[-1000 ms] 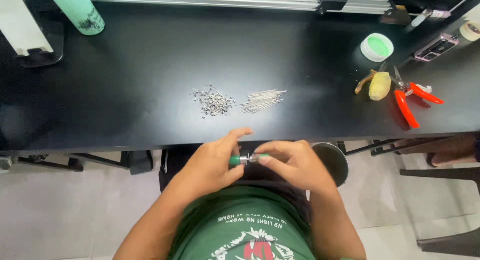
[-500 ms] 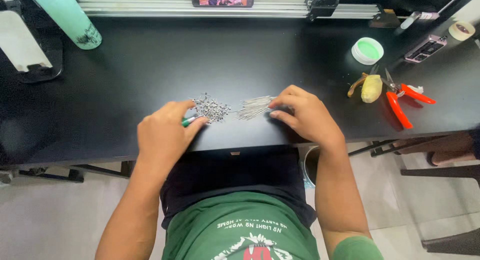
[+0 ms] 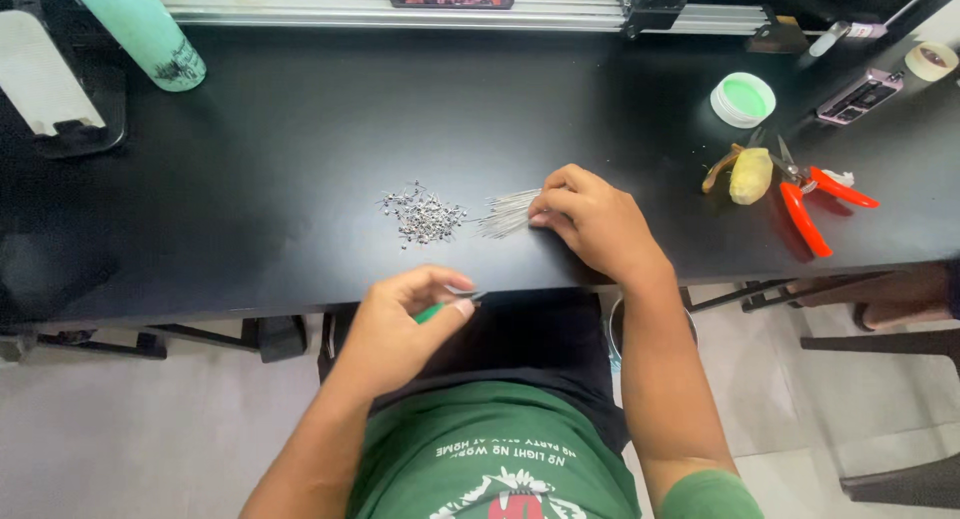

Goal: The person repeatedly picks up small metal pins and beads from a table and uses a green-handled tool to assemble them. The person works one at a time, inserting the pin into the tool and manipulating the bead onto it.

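— Green-handled tool (image 3: 432, 310): where, and in which grip?
— Pinched in left hand (image 3: 400, 329), just off worktop (image 3: 250, 179) edge, long axis slanting up-right.
— Rightward?
— Heap of small metal parts (image 3: 422, 215), then thin pins (image 3: 508, 213), lengthwise left-right, beyond tool tip.
— Right hand (image 3: 595, 224)?
— Nearer; fingertips narrowed on pins' right ends.
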